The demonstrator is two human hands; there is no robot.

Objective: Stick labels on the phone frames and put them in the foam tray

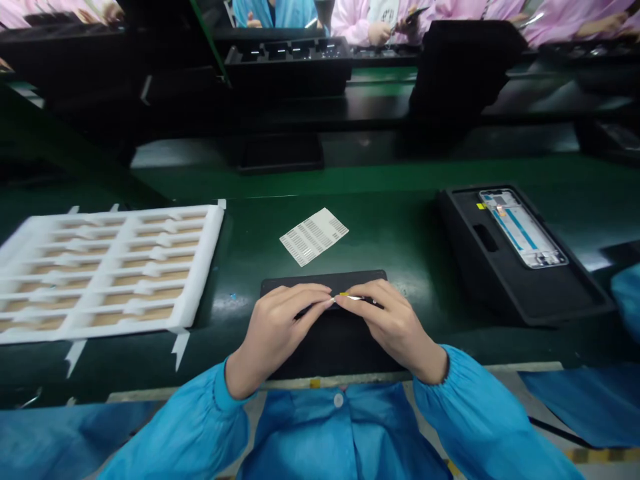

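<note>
Above a black mat (340, 347), my two hands meet fingertip to fingertip. My right hand (393, 317) is closed around a small slim part (344, 294) with a yellow bit and a silvery-dark body; its exact kind is too small to make out. The fingers of my left hand (283, 327) pinch together at the part's left end, where something pale shows between the tips. Just beyond the mat lies a white sheet of barcode labels (314, 236), flat on the dark green bench.
To the left sits a white foam tray (95, 280) with slots in two columns. On the right, a black tray (525, 293) holds an opened phone frame (525, 230) with blue strips. People in pink and blue sleeves work across the bench, behind black bins (290, 73).
</note>
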